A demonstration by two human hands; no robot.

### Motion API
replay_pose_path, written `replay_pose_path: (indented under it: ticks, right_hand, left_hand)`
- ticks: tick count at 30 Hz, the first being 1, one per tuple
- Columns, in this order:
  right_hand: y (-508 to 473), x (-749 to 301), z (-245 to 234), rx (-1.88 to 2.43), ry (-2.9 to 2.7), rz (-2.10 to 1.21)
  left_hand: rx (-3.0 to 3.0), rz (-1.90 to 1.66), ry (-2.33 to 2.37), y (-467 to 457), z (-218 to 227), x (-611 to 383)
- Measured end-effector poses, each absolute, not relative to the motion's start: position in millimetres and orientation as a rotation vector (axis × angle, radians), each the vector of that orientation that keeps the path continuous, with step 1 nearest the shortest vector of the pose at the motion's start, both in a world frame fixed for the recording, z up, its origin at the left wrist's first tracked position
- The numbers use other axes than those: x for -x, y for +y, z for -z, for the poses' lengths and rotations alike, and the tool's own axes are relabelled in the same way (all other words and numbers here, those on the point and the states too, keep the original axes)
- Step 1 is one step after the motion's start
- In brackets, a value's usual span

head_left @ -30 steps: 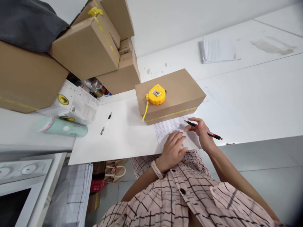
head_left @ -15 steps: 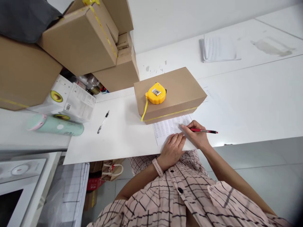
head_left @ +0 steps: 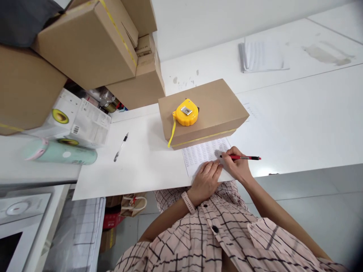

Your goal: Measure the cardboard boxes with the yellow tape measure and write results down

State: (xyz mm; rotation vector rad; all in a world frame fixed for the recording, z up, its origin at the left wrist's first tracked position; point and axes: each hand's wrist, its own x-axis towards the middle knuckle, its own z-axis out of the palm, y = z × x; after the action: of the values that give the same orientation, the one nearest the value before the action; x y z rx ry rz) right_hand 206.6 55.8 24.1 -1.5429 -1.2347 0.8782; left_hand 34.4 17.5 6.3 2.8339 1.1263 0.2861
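Note:
My right hand point(head_left: 237, 164) grips a red pen point(head_left: 246, 157), its tip at the paper's right part. The sheet of paper point(head_left: 198, 154) carries rows of handwriting and lies partly under a cardboard box point(head_left: 215, 102). Flat on the sheet's lower edge rests my left hand point(head_left: 207, 179), fingers stretched out and holding nothing. A yellow tape measure point(head_left: 186, 113) with a wrist strap sits on top of the box.
On the left of the white table point(head_left: 141, 162) lies a black-and-clear pen point(head_left: 121, 147). Beyond it are a mint-green bottle point(head_left: 65, 152), a white avocado-print carton point(head_left: 90, 124) and stacked cardboard boxes point(head_left: 93, 49). A stack of papers point(head_left: 263, 56) lies at the back right.
My right hand has shifted slightly right and down, and the pen's tip now shows beyond my fingers. My left hand stays on the paper. The view has shifted slightly.

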Motion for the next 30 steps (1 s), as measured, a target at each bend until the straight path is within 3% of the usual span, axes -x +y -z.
replay_pose_path:
  ticks: [30]
  right_hand:
    - [54.9, -205.5, -17.3, 1.575, -1.326, -0.841]
  left_hand:
    - [-2.805, -0.345, 1.13, 17.1, -4.9, -35.0]
